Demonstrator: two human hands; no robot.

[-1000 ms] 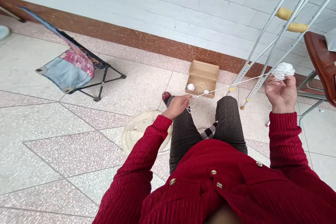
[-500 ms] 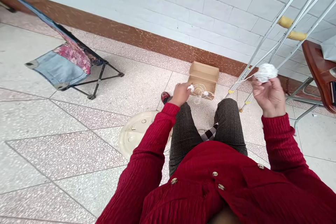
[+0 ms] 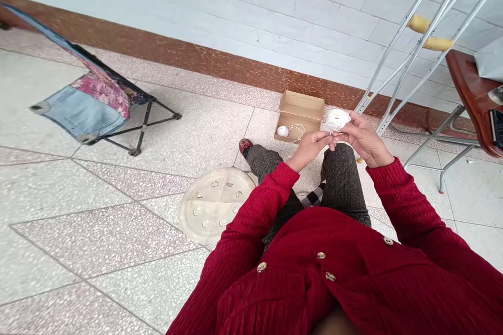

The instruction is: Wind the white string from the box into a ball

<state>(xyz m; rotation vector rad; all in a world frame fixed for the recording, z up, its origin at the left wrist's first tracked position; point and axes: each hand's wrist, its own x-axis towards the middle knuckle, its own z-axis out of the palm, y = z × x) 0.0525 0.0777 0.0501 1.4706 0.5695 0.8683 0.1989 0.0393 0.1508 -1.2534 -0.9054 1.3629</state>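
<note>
My right hand [image 3: 365, 138] grips a ball of white yarn [image 3: 338, 118] above my knee, with the ball at its fingertips. Close against it, my left hand [image 3: 312, 147] is closed in a pinch on a strand of the yarn just below the ball. The fingertips of both hands meet there, and the exact hold is partly hidden. Beyond my left hand, an open cardboard box [image 3: 302, 105] stands on the floor by the wall. Inside it lie a smaller white yarn ball [image 3: 282, 131] and loose loops of yarn.
A folding chair [image 3: 90, 104] stands at the left. Beside my left leg is a round pale stool top [image 3: 216, 204] with holes. Metal crutches [image 3: 408, 57] lean on the wall at the right, near a brown wooden chair [image 3: 467, 89] with metal legs.
My left hand has moved right, away from over the box. My right hand has come inward with the yarn ball, so the two now meet. The yarn loops hang lower, in the box.
</note>
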